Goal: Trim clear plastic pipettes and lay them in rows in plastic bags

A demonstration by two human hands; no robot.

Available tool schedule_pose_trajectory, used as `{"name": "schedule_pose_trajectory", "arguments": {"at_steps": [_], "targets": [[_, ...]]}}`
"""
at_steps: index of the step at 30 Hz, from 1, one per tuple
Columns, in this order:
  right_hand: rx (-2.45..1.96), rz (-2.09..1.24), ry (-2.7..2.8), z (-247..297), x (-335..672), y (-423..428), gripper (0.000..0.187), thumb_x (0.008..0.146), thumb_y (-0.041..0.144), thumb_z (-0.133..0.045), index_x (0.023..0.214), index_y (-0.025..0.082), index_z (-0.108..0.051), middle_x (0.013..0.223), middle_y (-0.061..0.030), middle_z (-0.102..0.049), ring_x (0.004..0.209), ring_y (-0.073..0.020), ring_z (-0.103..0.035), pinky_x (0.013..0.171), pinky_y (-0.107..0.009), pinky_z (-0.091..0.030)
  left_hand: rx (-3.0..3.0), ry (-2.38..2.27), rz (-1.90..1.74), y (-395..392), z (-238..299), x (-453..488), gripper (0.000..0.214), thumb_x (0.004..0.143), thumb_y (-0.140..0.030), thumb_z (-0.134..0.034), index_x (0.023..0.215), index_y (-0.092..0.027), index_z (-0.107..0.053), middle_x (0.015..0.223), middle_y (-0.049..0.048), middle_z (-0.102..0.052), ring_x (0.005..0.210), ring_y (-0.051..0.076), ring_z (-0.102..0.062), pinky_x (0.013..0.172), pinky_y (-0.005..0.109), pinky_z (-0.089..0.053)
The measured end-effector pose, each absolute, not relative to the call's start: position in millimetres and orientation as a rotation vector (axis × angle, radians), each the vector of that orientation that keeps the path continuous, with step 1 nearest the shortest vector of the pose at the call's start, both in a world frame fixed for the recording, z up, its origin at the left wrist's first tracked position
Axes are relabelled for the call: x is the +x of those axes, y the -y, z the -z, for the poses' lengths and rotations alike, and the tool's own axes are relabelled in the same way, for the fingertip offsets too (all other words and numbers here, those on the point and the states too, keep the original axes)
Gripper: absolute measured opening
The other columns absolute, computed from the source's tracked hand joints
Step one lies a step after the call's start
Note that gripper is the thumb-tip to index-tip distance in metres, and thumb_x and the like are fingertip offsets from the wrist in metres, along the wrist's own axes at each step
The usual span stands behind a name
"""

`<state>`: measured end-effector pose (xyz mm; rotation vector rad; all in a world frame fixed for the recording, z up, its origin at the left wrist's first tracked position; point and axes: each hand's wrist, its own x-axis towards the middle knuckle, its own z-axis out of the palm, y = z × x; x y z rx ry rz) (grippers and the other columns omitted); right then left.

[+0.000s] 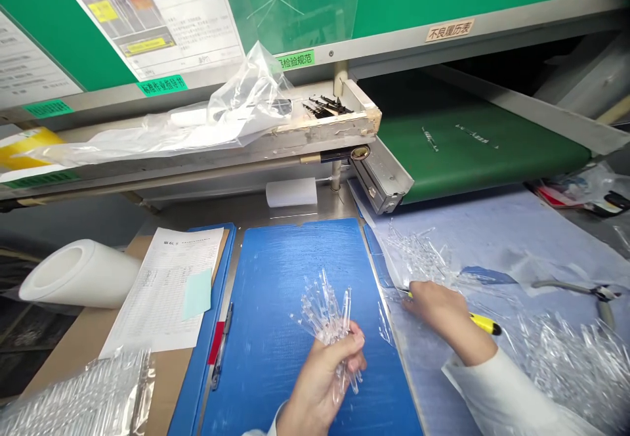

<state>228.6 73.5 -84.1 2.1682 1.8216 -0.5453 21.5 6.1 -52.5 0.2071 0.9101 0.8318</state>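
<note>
My left hand is closed around a bundle of thin clear plastic pieces, which fan out above the fingers, over the blue mat. My right hand is wrapped round a slim yellow-handled tool with a black end; its working tip is hard to make out. The right hand sits just right of the mat, in front of a loose heap of clear plastic pieces. A few more clear pieces lie on the mat's right edge, between the two hands.
A bigger pile of clear pieces and pliers lie at right. Behind is a green conveyor belt with small parts on it. Papers, a pen, a white roll and bagged pieces are at left.
</note>
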Motion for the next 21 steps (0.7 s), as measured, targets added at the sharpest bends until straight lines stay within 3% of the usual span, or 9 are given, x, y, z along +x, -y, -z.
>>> {"name": "schedule_pose_trajectory", "arguments": {"at_steps": [6,10,13,15,17,21], "targets": [[2.044,0.585,-1.981,77.8,246.1,-57.3,0.018,0.082,0.029,-0.047,0.091,0.023,-0.061,0.087,-0.0065,-0.069,0.081,-0.0256,-0.065,0.061,-0.031,-0.041,0.225,-0.909,-0.856,-5.6,52.4,22.5,0.028,0.058,-0.021,-0.08,0.07,-0.014,-0.056,0.053,-0.0068,-0.048,0.047,0.005,-0.04,0.058,0.023,-0.03],[2.518,0.701,-2.17,71.5,260.5,-47.3,0.024,0.081,0.042,-0.046,0.08,0.022,-0.059,0.087,-0.0054,-0.067,0.074,-0.0216,-0.061,0.062,-0.031,-0.041,0.259,-0.998,-0.903,-6.6,47.4,25.4,0.029,0.056,-0.023,-0.081,0.071,-0.014,-0.057,0.06,-0.0057,-0.051,0.047,0.004,-0.037,0.056,0.023,-0.029],[2.893,1.411,-1.99,56.3,255.7,-37.2,0.033,0.076,0.052,-0.052,0.079,0.02,-0.06,0.061,0.0001,-0.055,0.05,-0.0124,-0.046,0.049,-0.025,-0.035,0.387,-1.056,-0.92,-8.0,41.6,28.4,0.026,0.061,-0.03,-0.077,0.071,-0.014,-0.058,0.056,-0.0059,-0.049,0.048,0.006,-0.039,0.055,0.023,-0.029],[2.744,2.137,-1.75,41.6,242.8,-29.8,0.039,0.073,0.055,-0.057,0.082,0.018,-0.059,0.05,0.0065,-0.039,0.039,-0.0059,-0.026,0.041,-0.022,-0.022,0.507,-1.048,-0.889,-9.0,36.0,30.9,0.026,0.064,-0.034,-0.075,0.072,-0.014,-0.06,0.057,-0.0035,-0.054,0.051,0.008,-0.042,0.056,0.024,-0.031],[2.382,2.642,-1.596,27.6,225.8,-23.1,0.039,0.072,0.054,-0.06,0.082,0.016,-0.058,0.048,0.0101,-0.028,0.039,-0.0032,-0.015,0.041,-0.02,-0.014,0.581,-0.978,-0.821,-9.5,29.6,33.7,0.028,0.066,-0.038,-0.073,0.075,-0.013,-0.063,0.063,0.0011,-0.061,0.053,0.009,-0.045,0.057,0.024,-0.033],[1.959,2.875,-1.562,13.1,199.3,-16.3,0.036,0.076,0.051,-0.059,0.074,0.015,-0.057,0.047,0.0094,-0.028,0.041,-0.0028,-0.02,0.043,-0.02,-0.012,0.557,-0.832,-0.726,-7.8,19.7,37.6,0.031,0.064,-0.041,-0.072,0.075,-0.014,-0.063,0.06,0.0026,-0.063,0.046,0.009,-0.042,0.052,0.025,-0.031]]}}
